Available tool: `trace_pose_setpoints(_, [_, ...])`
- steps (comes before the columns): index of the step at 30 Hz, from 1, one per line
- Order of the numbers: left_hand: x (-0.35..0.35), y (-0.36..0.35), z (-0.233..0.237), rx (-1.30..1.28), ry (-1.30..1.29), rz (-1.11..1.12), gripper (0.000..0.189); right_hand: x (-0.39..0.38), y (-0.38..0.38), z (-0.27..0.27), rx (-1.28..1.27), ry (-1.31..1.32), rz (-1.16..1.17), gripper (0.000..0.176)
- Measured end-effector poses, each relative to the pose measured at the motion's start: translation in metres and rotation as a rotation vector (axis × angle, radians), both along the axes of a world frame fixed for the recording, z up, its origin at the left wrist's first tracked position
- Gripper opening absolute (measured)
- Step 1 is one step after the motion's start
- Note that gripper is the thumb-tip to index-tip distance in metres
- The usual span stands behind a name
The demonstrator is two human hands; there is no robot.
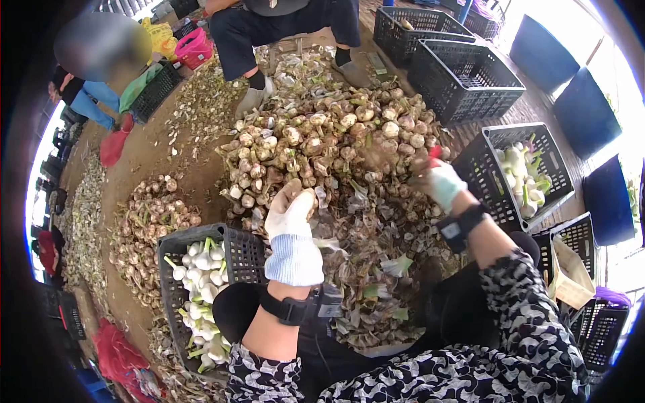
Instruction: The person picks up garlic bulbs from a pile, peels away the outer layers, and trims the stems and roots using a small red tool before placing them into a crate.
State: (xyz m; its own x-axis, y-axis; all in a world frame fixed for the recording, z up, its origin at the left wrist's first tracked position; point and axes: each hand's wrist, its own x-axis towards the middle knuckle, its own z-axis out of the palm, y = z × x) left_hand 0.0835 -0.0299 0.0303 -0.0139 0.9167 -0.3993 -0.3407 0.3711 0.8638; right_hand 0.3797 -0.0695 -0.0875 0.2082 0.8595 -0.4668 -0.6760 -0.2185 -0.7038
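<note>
1. Left hand [290,213]: gloved, fingers curled, near side of garlic pile [316,144]; grip contents unclear.
2. Right hand [440,180]: blurred, at pile's right, red object [435,152] alongside; grip indeterminable.
3. Near-left crate [245,252]: holds white bulbs [203,265].

Left glove [289,218]: showing white, its cuff turning pale blue
Right glove [446,186]: showing white with a pale green tint
Sleeves [531,302]: carrying white leaf-like shapes on black
Wrist straps [285,309]: showing plain black
Garlic heap [322,142]: mixing brown, tan and off-white
Trimmed bulbs [203,263]: showing white, their stems turning light green
Crates [245,252]: showing black or dark grey
Tubs [545,52]: showing deep blue
Basket [193,50]: glowing bright pink
Netting [117,356]: showing red
Ground [121,201]: showing earthy brown
</note>
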Motion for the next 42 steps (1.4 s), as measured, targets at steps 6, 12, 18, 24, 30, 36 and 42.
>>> trace_pose_setpoints(6, [-0.007,0.013,-0.024,0.009,-0.031,-0.082,0.034,-0.043,0.097,-0.079,-0.463,-1.641,0.629,0.03])
trace_pose_setpoints(12, [0.01,0.012,-0.055,0.112,0.312,-0.069,0.031,-0.067,0.128,-0.153,-0.512,-1.775,0.545,0.032])
trace_pose_setpoints(18, [0.009,0.02,-0.045,0.01,0.412,-0.173,0.036,-0.024,0.122,-0.177,-0.121,-1.012,0.276,0.023])
trace_pose_setpoints(24, [0.01,0.008,-0.038,0.252,0.495,-0.202,0.03,-0.097,0.035,0.095,0.331,-0.747,0.813,0.043])
trace_pose_setpoints(30, [0.022,-0.018,-0.005,0.21,0.081,-0.752,0.031,-0.112,-0.034,0.136,0.732,-1.696,0.629,0.057])
trace_pose_setpoints(36, [0.021,-0.006,-0.019,-0.022,-0.655,-0.643,0.028,-0.1,-0.052,0.123,0.367,-1.188,0.011,0.075])
trace_pose_setpoints(42, [0.036,-0.008,-0.036,0.42,-0.313,-0.617,0.048,-0.088,-0.039,0.09,0.231,-0.303,0.269,0.025])
